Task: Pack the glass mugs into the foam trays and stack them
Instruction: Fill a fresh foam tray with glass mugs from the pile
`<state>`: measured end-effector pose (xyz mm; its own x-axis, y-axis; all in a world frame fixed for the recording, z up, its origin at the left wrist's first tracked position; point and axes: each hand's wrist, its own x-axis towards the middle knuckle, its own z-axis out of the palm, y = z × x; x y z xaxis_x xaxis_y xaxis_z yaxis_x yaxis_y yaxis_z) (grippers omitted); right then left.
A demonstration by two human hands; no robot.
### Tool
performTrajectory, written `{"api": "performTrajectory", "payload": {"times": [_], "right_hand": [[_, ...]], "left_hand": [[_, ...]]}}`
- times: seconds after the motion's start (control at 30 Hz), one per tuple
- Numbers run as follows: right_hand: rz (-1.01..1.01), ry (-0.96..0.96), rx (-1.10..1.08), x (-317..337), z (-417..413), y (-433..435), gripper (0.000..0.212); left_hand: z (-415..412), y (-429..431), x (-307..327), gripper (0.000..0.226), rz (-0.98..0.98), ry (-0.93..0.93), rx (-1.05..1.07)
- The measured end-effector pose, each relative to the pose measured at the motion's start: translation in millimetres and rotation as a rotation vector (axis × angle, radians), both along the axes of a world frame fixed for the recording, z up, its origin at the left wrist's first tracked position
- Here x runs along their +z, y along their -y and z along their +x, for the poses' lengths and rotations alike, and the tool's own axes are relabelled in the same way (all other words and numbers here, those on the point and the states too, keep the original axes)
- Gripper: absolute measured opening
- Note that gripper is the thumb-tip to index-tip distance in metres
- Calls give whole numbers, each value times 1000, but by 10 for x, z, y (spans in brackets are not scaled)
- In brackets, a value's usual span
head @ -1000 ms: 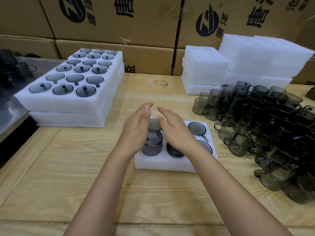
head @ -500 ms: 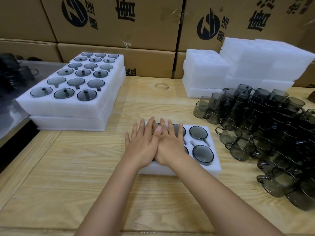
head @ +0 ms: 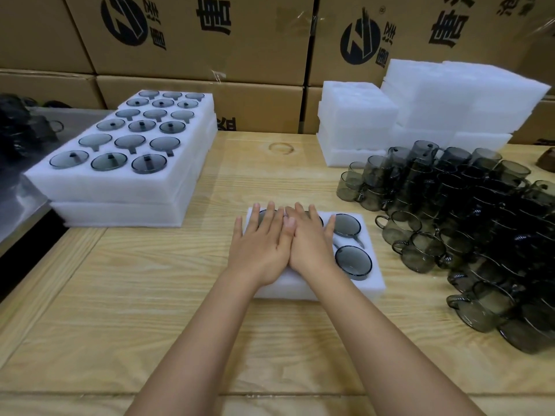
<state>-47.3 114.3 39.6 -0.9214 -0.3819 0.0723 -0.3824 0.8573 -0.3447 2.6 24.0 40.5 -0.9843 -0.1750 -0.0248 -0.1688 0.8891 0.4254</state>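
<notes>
1. The fingers (head: 271, 214) of both hands are lying flat and spread, palms down, gripping nothing; the left hand (head: 260, 241) and right hand (head: 309, 240) are touching along their inner edges.
2. Both hands are pressing on the left part of a small white foam tray (head: 372, 283), covering the mugs beneath them.
3. Two smoky glass mugs (head: 347, 225) are sitting sunk in the tray's right-hand pockets, just beside the right hand's fingers, with only their round rims showing.
4. The tray is resting on a pale wooden bench (head: 150, 295), near its middle.
5. To the right, well apart from the hands, a large heap of loose mugs (head: 468, 223) is lying piled on the bench.
6. Behind that heap, blank foam blocks (head: 450, 97) are standing stacked.
7. At the far left, a stack of filled trays (head: 120, 175) is sitting, its top layer showing rows of mug rims.
8. Brown cardboard boxes (head: 210, 40) with black printing are forming a wall behind the bench.
</notes>
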Motion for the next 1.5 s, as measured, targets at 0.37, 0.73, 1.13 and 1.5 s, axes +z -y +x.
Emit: {"api": "performTrajectory", "payload": {"times": [0.37,0.73,1.13,1.5], "right_hand": [[-943,474,-26,297,94,-470,37],[-375,-64,-156,-203,437,-1018,44],[-696,-14,-160,-221,29,-642,42],[-707,-23,-257,-475,-211,-179,58]], "left_hand": [[-2,-29,21,109,-97,15,-16],[151,-133,63,81,-233,-131,30],[205,-373,-404,67,-508,-409,-31],[-1092,271,-492,55,-481,-212,230]]}}
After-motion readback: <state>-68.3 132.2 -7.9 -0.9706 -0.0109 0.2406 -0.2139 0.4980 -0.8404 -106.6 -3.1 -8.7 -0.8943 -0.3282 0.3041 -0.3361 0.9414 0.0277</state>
